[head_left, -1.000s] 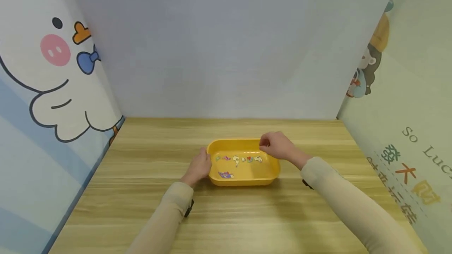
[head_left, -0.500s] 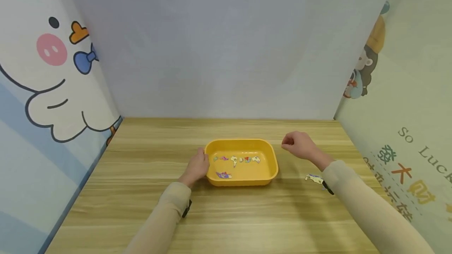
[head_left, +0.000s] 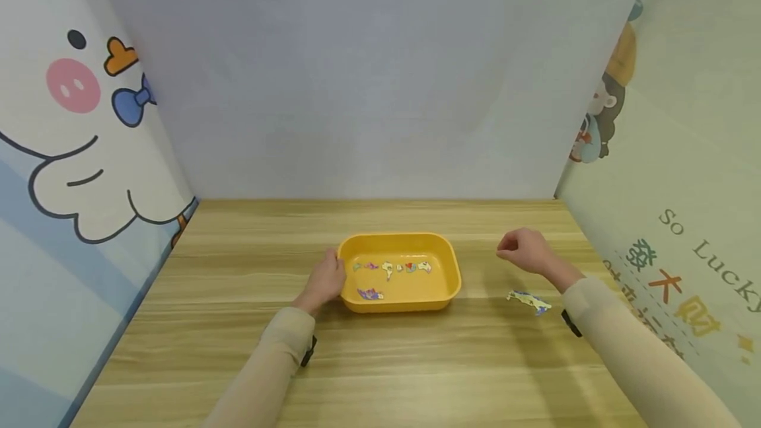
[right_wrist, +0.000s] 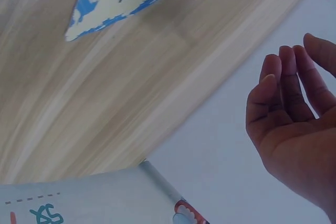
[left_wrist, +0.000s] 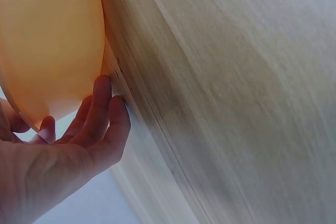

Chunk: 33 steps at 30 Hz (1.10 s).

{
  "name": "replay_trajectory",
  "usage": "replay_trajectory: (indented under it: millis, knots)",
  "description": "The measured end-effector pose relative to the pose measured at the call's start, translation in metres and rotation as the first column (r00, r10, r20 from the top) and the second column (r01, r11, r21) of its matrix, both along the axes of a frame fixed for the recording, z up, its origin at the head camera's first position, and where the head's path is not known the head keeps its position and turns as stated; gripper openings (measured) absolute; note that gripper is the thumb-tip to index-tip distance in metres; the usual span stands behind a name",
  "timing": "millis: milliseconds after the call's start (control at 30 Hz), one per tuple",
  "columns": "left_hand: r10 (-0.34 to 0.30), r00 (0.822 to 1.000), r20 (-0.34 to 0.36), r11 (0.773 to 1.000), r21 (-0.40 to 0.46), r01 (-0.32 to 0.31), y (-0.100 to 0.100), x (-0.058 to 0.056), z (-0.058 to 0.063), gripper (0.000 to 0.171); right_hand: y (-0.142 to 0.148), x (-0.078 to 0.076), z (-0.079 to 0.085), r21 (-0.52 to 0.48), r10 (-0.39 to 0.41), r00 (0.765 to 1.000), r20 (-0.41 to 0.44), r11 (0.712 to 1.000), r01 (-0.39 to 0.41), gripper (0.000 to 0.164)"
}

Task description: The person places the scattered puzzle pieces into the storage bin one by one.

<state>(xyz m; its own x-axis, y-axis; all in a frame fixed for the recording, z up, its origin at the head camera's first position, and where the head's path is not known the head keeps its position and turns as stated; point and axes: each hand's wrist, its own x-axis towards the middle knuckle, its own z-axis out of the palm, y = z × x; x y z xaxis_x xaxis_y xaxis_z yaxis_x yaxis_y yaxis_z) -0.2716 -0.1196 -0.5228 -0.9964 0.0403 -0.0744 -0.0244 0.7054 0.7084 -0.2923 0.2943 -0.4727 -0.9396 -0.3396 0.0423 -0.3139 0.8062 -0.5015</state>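
A yellow plastic tray (head_left: 399,306) sits on the wooden table, its left end held by my left hand (head_left: 324,281). The left wrist view shows that hand's thumb over the rim and the fingers (left_wrist: 100,100) bent against the outer wall. Several small, flat, irregular colored pieces lie in a row on the tray's floor, and a purple one (head_left: 370,294) lies nearer its front. My right hand (head_left: 531,253) hovers right of the tray, fingers loosely curled with nothing between them. Below it on the table lies a flat cream-and-blue piece (head_left: 529,301); its printed characters show in the right wrist view.
The wooden table (head_left: 386,375) reaches back to a plain grey wall (head_left: 380,84). A panel with a white cartoon bird (head_left: 77,124) stands at the left, and a pale green printed panel (head_left: 684,170) at the right.
My right hand has moved right, from above the tray's right rim to over the table. The cream-and-blue piece, earlier hidden by the right sleeve, now shows. My left hand stays on the tray.
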Motion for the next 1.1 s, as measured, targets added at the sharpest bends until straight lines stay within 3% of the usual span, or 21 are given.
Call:
replay_trajectory:
  millis: [333, 600, 933, 1100]
  knots:
    - [0.013, 1.000, 0.007, 1.000, 0.000, -0.013, -0.002, 0.002, 0.000, 0.020, 0.021, 0.005, -0.015, 0.004, 0.003, 0.995, 0.100, 1.000, -0.004, 0.016]
    - [0.024, 1.000, 0.012, 1.000, 0.014, -0.024, -0.003, 0.003, -0.001, 0.020, 0.040, 0.015, -0.030, 0.073, 0.030, 0.974, 0.225, 0.996, -0.048, 0.027]
    - [0.017, 1.000, 0.012, 1.000, 0.007, -0.017, 0.001, 0.001, -0.002, 0.020, 0.046, 0.025, -0.048, 0.117, -0.033, 0.963, 0.268, 0.993, 0.001, 0.037]
    - [0.022, 1.000, 0.008, 1.000, 0.001, -0.022, 0.002, 0.000, -0.002, 0.018, 0.047, 0.026, -0.051, 0.139, -0.042, 0.962, 0.269, 0.990, 0.004, 0.033]
